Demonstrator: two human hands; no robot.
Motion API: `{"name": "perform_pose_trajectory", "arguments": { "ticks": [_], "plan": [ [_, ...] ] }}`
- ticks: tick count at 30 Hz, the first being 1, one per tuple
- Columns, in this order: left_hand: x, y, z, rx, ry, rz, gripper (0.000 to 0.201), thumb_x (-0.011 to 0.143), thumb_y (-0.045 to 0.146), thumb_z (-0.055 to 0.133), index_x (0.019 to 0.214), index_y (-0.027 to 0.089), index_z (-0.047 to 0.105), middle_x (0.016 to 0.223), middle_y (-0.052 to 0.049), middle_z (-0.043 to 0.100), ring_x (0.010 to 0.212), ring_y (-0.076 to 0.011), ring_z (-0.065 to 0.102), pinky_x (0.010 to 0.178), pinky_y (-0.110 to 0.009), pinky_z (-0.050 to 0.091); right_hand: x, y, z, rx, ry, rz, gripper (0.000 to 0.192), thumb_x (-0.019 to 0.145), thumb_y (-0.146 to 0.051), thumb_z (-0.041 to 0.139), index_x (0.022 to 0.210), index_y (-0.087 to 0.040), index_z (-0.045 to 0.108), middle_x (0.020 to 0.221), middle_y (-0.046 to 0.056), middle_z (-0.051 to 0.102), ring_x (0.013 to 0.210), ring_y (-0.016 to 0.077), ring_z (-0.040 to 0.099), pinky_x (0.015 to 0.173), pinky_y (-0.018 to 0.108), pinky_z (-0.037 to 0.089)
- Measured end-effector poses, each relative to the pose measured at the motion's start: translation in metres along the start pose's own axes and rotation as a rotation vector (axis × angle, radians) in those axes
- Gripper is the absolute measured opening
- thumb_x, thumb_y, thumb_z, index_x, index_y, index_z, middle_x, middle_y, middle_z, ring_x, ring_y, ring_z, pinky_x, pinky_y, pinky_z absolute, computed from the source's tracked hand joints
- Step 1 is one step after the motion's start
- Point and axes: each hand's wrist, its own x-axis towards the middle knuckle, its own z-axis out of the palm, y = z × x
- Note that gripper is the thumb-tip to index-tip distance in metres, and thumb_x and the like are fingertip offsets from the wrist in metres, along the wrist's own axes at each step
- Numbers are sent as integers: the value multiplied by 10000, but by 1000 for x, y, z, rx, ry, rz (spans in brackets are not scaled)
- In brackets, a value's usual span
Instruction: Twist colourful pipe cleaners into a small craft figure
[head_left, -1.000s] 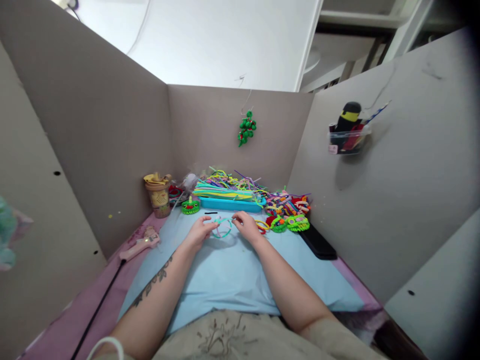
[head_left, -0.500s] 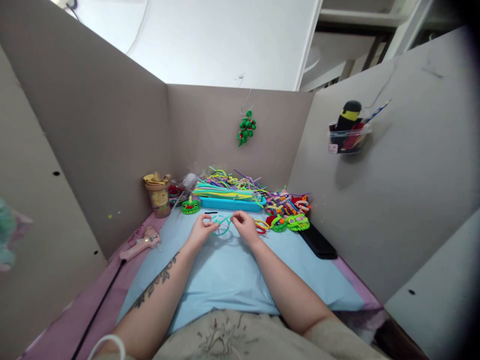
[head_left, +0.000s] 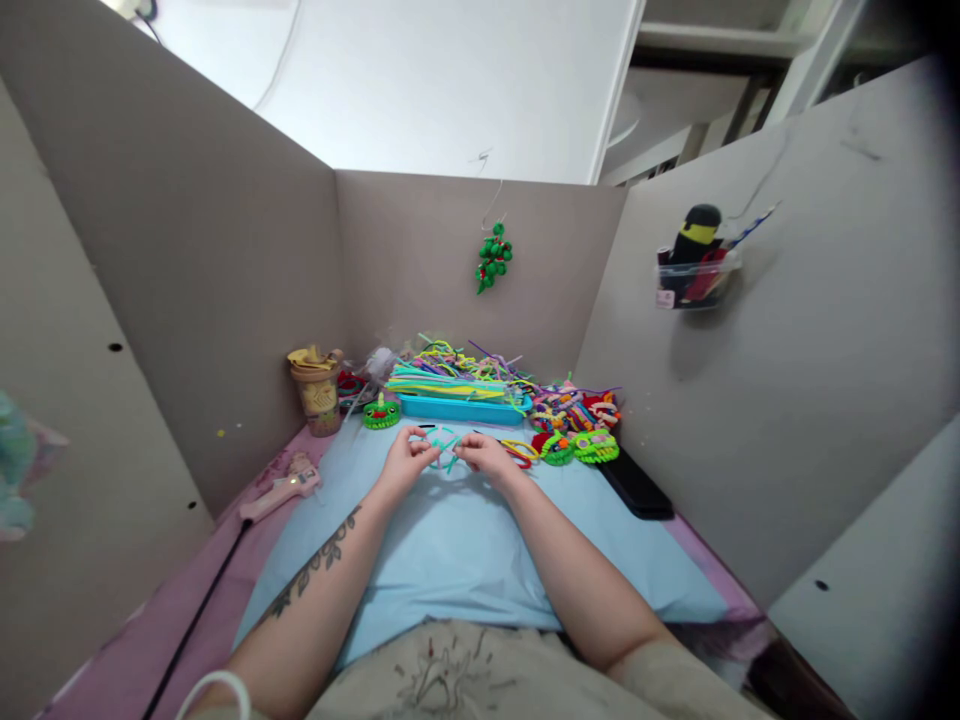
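Note:
Between my hands is a teal pipe cleaner [head_left: 445, 441] bent into a loose, open shape above the blue sheet. My left hand [head_left: 409, 455] is closed, thumb and fingers pinching its left side. The fingers of my right hand [head_left: 481, 453] are pinched on its right side. Exactly how the strands cross at the fingertips is too small to make out. Just right of my right hand lie scissors [head_left: 521, 453] with red and yellow handles. A short black piece [head_left: 427, 428] shows behind my left fingers.
Behind my hands stands a blue tray [head_left: 465, 408] heaped with pipe cleaners. Green fuzzy figures [head_left: 596, 446] and a black flat case [head_left: 636, 485] sit right. At left are a pink glue gun [head_left: 281, 495] with its cord and a lidded cup [head_left: 315, 395]. Grey panels surround the table.
My right hand has lowered slightly and shifted a little left, closer to my left hand. The straight teal strand stretched between the hands earlier now shows less.

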Motion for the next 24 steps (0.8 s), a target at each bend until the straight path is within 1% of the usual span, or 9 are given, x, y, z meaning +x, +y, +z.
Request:
{"name": "perform_pose_trajectory", "arguments": {
  "ticks": [2, 5, 8, 11, 14, 19, 24],
  "plan": [
    [-1, 2, 1, 33, 16, 22, 463, 539, 339, 737, 849, 196, 424, 582, 58, 549, 451, -68, 458, 483, -185, 307, -2, 0, 2, 51, -36, 70, 198, 654, -344, 631, 648, -169, 538, 497, -51, 527, 397, 65, 445, 387, 170, 302],
    [-3, 5, 3, 65, 36, 45, 432, 546, 308, 725, 840, 198, 428, 585, 60, 538, 447, -64, 436, 480, -185, 307, -5, -1, 5, 102, -61, 156, 209, 645, -320, 645, 770, -179, 553, 654, -8, 630, 446, 91, 560, 345, 152, 317],
    [-4, 5, 4, 93, 48, 70, 400, 553, 282, 714, 830, 198, 438, 597, 57, 541, 447, -59, 421, 483, -185, 305, -7, -2, 7, 131, -76, 191, 242, 624, -264, 668, 824, -190, 552, 741, 11, 660, 461, 104, 603, 306, 133, 311],
    [-4, 3, 3, 118, 49, 87, 381, 560, 268, 704, 831, 201, 445, 601, 58, 547, 447, -55, 414, 484, -184, 304, -7, -3, 8, 177, -62, 241, 276, 618, -234, 677, 855, -199, 540, 775, 26, 677, 465, 120, 620, 288, 128, 314],
    [-3, 0, 2, 133, 50, 101, 376, 571, 266, 696, 840, 202, 441, 604, 59, 549, 448, -54, 414, 483, -182, 304, -7, -4, 9, 217, -49, 279, 306, 612, -223, 679, 876, -196, 528, 755, 31, 680, 453, 127, 619, 273, 126, 295],
    [-2, -1, 1, 132, 33, 121, 377, 589, 281, 691, 851, 198, 432, 616, 53, 553, 453, -54, 425, 485, -184, 312, -6, -3, 13, 253, -29, 265, 320, 560, -226, 695, 822, -184, 517, 663, -7, 648, 411, 102, 578, 268, 125, 252],
    [-2, 0, 3, 108, 47, 105, 400, 583, 303, 701, 846, 202, 417, 595, 59, 548, 443, -56, 434, 475, -182, 311, -2, 4, 20, 301, 90, 195, 305, 505, -213, 692, 710, -187, 467, 505, -72, 545, 372, 71, 500, 293, 131, 243]
  ]
}}
